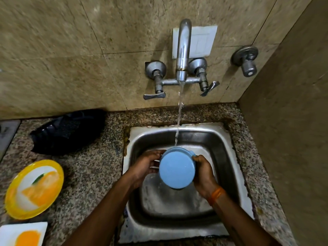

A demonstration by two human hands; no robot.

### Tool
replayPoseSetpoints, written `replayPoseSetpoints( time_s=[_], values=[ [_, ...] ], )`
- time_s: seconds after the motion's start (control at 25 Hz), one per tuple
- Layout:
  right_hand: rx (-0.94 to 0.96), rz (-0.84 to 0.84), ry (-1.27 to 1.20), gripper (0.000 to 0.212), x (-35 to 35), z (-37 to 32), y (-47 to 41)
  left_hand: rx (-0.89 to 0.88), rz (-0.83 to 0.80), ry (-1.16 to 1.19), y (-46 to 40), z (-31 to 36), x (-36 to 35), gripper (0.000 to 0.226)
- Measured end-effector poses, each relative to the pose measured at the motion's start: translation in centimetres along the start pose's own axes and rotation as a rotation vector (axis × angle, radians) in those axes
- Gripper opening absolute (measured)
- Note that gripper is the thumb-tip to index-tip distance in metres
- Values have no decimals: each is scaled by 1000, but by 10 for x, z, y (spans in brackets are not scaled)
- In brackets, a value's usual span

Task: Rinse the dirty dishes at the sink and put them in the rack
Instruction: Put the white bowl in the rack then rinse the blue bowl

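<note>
A light blue cup [176,168] is held over the steel sink [229,144], its round bottom turned toward me. My left hand [148,166] cups its left side and my right hand [204,174] grips its right side near the handle. Water runs from the tap [182,50] and strikes the cup's far edge. On the counter to the left lies a round yellow-rimmed plate [33,189] smeared with orange. A white square plate [21,234] with an orange smear sits at the bottom left corner.
A dark, black rack or basket [69,131] lies on the speckled granite counter [92,174] at the back left. Two lever handles flank the spout on the tiled wall. A separate valve [247,61] sticks out at the right. A side wall closes off the right.
</note>
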State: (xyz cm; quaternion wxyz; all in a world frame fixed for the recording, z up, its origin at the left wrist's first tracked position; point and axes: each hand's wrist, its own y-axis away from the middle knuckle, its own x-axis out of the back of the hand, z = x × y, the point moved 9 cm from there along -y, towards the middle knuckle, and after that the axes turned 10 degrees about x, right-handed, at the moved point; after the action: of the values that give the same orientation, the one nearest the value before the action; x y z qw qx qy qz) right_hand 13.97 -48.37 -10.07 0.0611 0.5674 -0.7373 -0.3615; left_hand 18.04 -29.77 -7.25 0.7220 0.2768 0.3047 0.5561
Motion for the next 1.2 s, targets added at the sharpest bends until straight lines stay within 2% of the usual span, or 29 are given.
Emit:
replayPoseSetpoints(
  time_s=[0.04,0.16,0.28,0.4,0.48,0.52,0.6,0.68,0.76,0.84,0.96,1.0,1.12,1.2],
  values=[
    [4,-11,-8,45,-2,-4,-4,-17,-39,13,0,0,-2,23],
    [-5,-62,8,38,-12,-28,-16,-92,-147,100,-4,8,-5,34],
    [121,-33,306,29,-19,-77,-35,-186,-200,236,-2,34,-4,35],
    [379,-17,536,32,-40,-127,-55,-282,-100,189,0,65,-1,36],
    [563,-89,731,42,-67,-149,-57,-343,-2,115,0,84,-3,31],
    [675,-140,919,50,-84,-157,-53,-363,37,106,-1,92,-4,28],
    [871,-127,1309,64,-112,-168,-38,-396,105,130,-4,108,-6,28],
    [1024,-191,1539,74,-141,-160,-17,-442,202,101,-6,122,-2,31],
    [1052,-290,1629,76,-155,-143,-7,-465,246,69,-4,127,-1,33],
    [1001,-276,1515,65,-149,-154,-13,-488,216,36,5,126,-7,29],
    [564,-214,1099,61,-112,-178,-49,-495,111,-12,14,113,-24,26],
    [553,-195,1094,64,-112,-181,-49,-503,124,-18,16,111,-24,27],
    [779,-148,1474,83,-147,-161,-16,-542,254,-57,15,115,-17,21],
    [828,-184,1532,99,-158,-144,2,-543,297,-93,19,116,-12,34]
  ],
)
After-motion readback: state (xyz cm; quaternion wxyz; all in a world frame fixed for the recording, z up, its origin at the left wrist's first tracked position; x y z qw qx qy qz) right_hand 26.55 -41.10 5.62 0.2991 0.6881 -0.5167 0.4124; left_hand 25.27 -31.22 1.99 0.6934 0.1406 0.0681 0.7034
